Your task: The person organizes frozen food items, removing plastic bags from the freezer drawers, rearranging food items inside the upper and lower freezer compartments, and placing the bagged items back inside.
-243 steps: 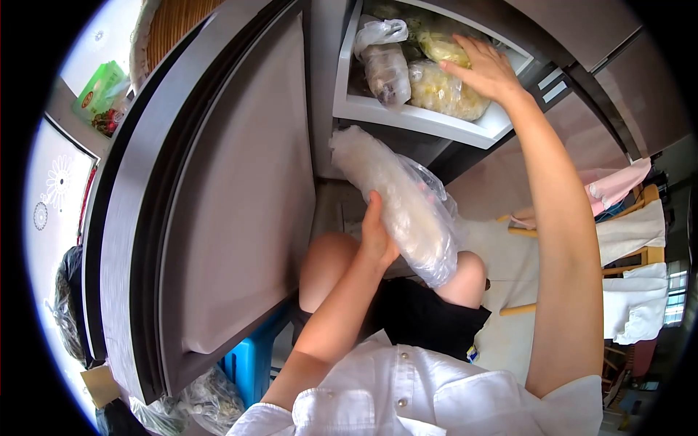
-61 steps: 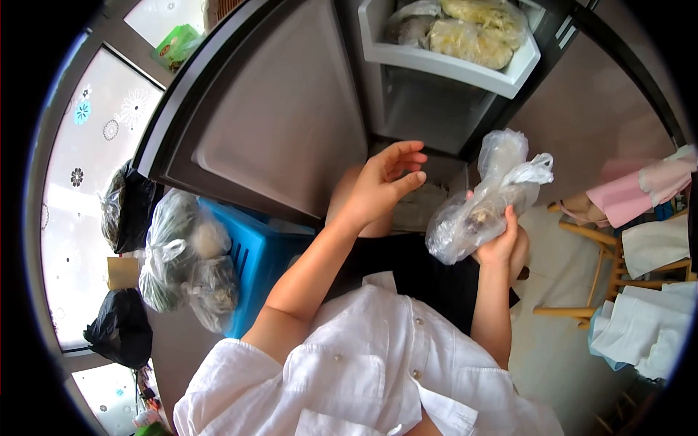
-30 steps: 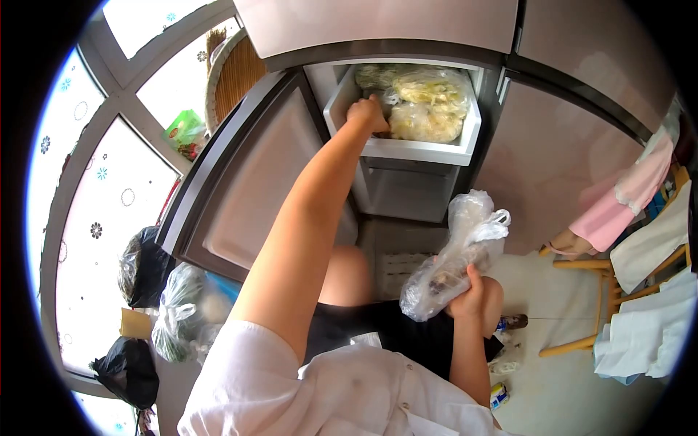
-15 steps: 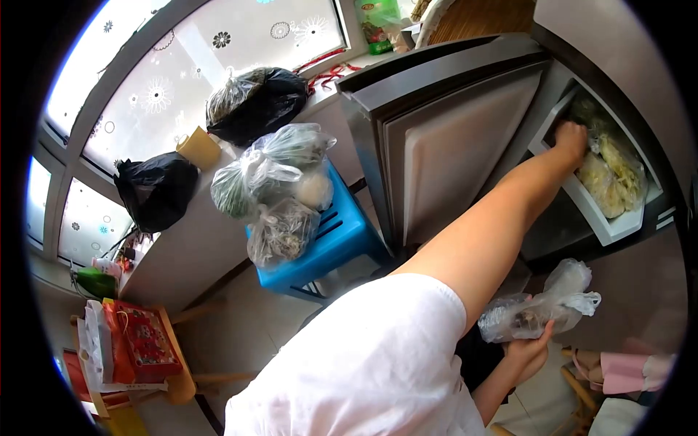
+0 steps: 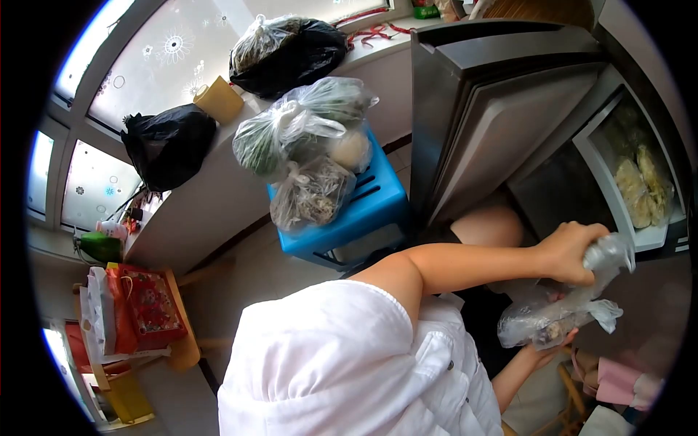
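Out of the drawer, my left hand (image 5: 571, 253) is closed on the upper part of a clear plastic bag (image 5: 527, 320). My right hand (image 5: 542, 354) holds the same bag from below. Its contents look pale and brownish, too blurred to name. Beyond my hands is the pulled-out white freezer drawer (image 5: 607, 185) of a refrigerator, with a bag of yellowish-green food (image 5: 640, 190) inside. The grey refrigerator door (image 5: 520, 116) stands wide open to the left of the drawer.
A blue plastic stool (image 5: 385, 218) bears bags of greens (image 5: 262, 142) and a bag of brownish food (image 5: 313, 203). Black bags (image 5: 171, 145) sit along the windowsill. At lower left, a wooden chair (image 5: 185, 349) carries a red box (image 5: 153, 305). Another person's pink clothing (image 5: 616, 378) shows at lower right.
My left hand has come out of the freezer drawer and down to the bag, gripping its upper part. My right hand still holds it. The view has shifted, moving the scene rightward.
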A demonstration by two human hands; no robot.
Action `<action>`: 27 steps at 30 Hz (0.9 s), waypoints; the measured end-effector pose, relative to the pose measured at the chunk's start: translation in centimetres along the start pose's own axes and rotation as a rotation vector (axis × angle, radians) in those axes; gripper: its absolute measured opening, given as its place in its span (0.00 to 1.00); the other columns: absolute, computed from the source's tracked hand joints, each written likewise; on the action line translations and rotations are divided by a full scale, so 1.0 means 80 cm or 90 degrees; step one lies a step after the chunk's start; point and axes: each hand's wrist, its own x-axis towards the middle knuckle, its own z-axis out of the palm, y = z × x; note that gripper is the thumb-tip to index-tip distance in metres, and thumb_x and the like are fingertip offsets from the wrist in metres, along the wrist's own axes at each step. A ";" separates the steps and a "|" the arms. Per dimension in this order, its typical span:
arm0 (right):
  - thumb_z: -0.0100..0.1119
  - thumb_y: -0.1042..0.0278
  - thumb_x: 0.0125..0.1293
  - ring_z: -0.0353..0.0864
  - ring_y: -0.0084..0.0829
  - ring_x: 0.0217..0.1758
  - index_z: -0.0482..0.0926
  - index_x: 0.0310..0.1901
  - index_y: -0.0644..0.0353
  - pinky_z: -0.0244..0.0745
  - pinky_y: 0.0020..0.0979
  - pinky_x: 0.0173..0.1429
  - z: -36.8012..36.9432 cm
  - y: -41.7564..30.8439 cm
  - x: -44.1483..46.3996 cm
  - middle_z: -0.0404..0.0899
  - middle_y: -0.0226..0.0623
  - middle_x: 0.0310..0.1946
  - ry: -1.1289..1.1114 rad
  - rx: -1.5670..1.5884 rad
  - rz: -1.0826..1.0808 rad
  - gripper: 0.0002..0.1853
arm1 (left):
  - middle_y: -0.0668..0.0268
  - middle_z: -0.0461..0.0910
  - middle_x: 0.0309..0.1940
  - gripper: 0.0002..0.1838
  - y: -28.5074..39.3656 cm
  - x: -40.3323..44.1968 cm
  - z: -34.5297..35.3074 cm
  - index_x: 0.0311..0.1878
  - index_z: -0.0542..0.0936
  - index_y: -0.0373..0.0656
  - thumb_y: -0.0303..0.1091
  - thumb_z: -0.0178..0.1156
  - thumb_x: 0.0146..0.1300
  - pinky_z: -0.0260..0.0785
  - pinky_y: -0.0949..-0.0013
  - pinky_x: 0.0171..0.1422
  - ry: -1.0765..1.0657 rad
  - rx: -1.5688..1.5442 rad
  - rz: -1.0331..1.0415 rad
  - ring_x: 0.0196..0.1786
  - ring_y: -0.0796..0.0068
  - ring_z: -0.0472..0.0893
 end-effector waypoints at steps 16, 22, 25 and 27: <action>0.44 0.42 0.71 0.55 0.39 0.74 0.50 0.73 0.53 0.47 0.48 0.77 -0.032 0.006 -0.002 0.54 0.38 0.73 0.196 0.013 -0.168 0.36 | 0.45 0.63 0.62 0.47 -0.048 -0.078 0.013 0.67 0.61 0.29 0.61 0.57 0.58 0.59 0.52 0.67 -0.170 0.101 -0.095 0.65 0.45 0.62; 0.44 0.40 0.69 0.54 0.45 0.74 0.51 0.73 0.55 0.48 0.50 0.76 0.004 0.022 0.001 0.54 0.40 0.72 0.202 -0.008 -0.138 0.38 | 0.65 0.80 0.33 0.09 0.081 -0.171 -0.194 0.36 0.83 0.47 0.33 0.66 0.49 0.74 0.59 0.38 0.014 0.726 0.078 0.34 0.60 0.81; 0.45 0.39 0.68 0.53 0.47 0.74 0.52 0.73 0.56 0.48 0.51 0.75 0.026 0.025 0.004 0.54 0.42 0.72 0.088 0.049 -0.146 0.39 | 0.63 0.79 0.39 0.13 0.124 -0.221 -0.286 0.44 0.80 0.47 0.27 0.60 0.53 0.75 0.58 0.40 0.102 1.062 -0.301 0.40 0.58 0.82; 0.45 0.38 0.68 0.53 0.49 0.73 0.52 0.73 0.56 0.48 0.52 0.75 0.045 0.024 0.008 0.54 0.42 0.72 -0.068 0.106 -0.150 0.40 | 0.62 0.77 0.50 0.21 0.135 -0.252 -0.329 0.53 0.77 0.49 0.24 0.58 0.53 0.74 0.57 0.45 0.097 1.144 -0.508 0.44 0.55 0.82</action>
